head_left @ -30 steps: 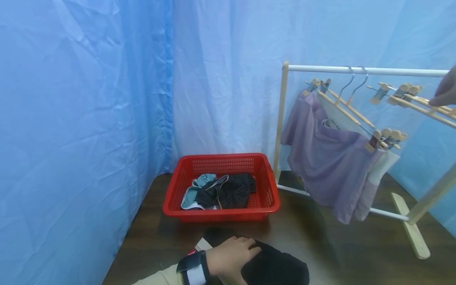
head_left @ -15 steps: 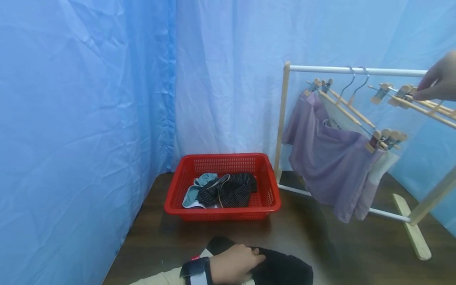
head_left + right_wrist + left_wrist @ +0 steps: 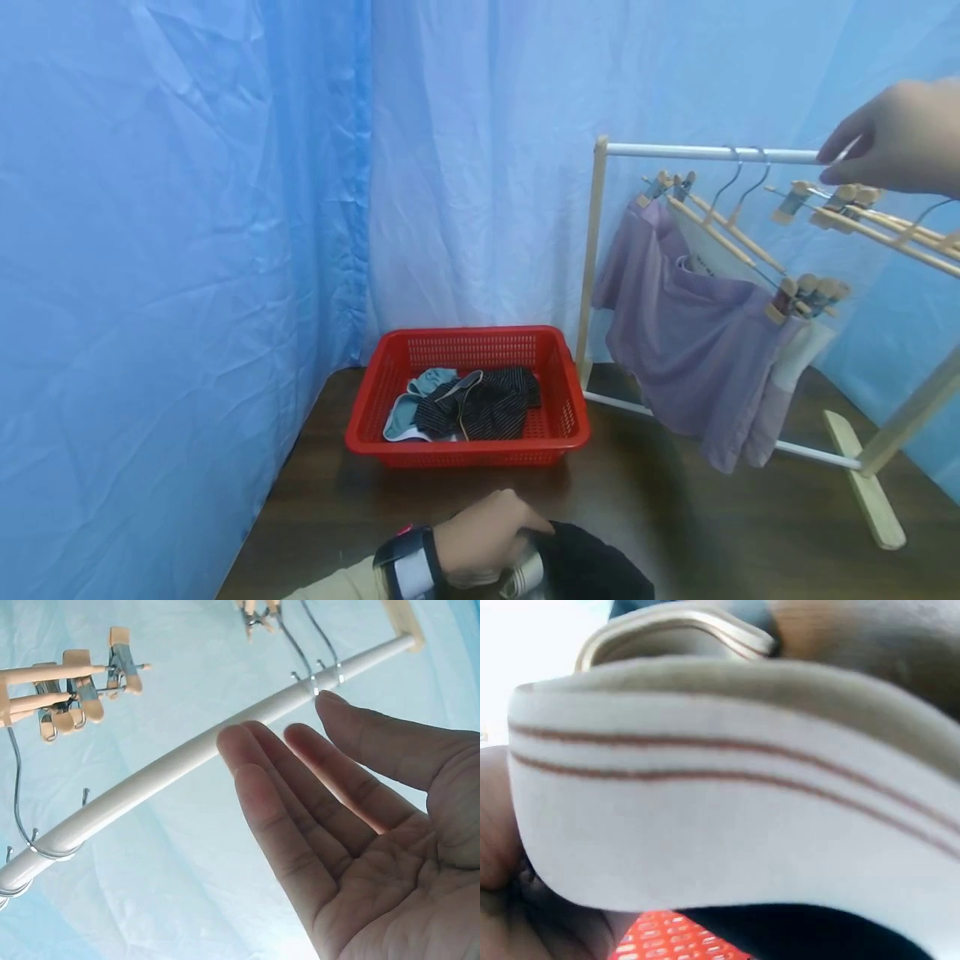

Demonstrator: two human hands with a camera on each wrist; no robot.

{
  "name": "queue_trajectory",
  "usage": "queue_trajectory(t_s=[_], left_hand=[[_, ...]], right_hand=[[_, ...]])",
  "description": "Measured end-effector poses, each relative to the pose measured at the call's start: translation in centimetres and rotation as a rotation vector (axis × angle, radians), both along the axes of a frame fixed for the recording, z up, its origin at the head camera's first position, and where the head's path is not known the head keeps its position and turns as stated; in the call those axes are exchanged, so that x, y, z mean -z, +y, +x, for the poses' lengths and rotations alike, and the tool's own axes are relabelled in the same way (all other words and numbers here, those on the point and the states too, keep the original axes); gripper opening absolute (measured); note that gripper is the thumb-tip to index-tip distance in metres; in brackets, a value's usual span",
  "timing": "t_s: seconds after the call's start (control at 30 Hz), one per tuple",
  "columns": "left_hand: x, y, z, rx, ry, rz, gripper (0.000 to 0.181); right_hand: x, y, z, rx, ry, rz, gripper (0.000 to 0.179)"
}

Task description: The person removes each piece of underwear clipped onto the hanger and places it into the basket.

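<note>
My left hand (image 3: 483,537) grips black underpants (image 3: 596,560) close over the front of the table. Their white waistband (image 3: 667,802), with two brown stripes, fills much of the left wrist view, and the left thumb and fingers hold one end of it. My right hand (image 3: 896,142) is up at the rack's white rail (image 3: 675,152), with nothing in it. In the right wrist view its fingers (image 3: 262,802) are loosely bent, palm showing, just below the rail. Bare wooden clip hangers (image 3: 892,233) hang just beyond that hand.
A red plastic basket (image 3: 468,452) with a black striped garment (image 3: 491,406) and a teal garment (image 3: 405,412) stands behind the left hand. Lilac shorts (image 3: 682,325) hang from clip hangers (image 3: 716,229) on the rack. The rack's wooden foot (image 3: 866,483) stands on the dark table at right.
My right hand has moved left along the rail, away from its place at the bare hangers. The left hand has curled onto the waistband and turned it up.
</note>
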State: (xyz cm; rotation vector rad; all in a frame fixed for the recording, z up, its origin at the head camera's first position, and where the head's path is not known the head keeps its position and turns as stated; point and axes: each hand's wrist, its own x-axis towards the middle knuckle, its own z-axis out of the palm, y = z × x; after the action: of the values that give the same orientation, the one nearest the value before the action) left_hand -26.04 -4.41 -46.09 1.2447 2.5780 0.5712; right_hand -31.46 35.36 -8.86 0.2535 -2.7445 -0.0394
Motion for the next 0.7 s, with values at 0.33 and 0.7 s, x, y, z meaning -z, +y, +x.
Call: queue_trajectory(t_s=[0.33,0.7], left_hand=[[-5.3,-0.7,0.5,-0.137,-0.065,0.317,0.043],[-13.3,-3.5,-0.6,-0.27,0.303,0.55,0.034]], right_hand=[[-0.8,-1.3,-0.8,-0.023,0.017,-0.022,0.033],[-0.6,-2.7,-1.4,-0.012,-0.044,-0.023,0.035]])
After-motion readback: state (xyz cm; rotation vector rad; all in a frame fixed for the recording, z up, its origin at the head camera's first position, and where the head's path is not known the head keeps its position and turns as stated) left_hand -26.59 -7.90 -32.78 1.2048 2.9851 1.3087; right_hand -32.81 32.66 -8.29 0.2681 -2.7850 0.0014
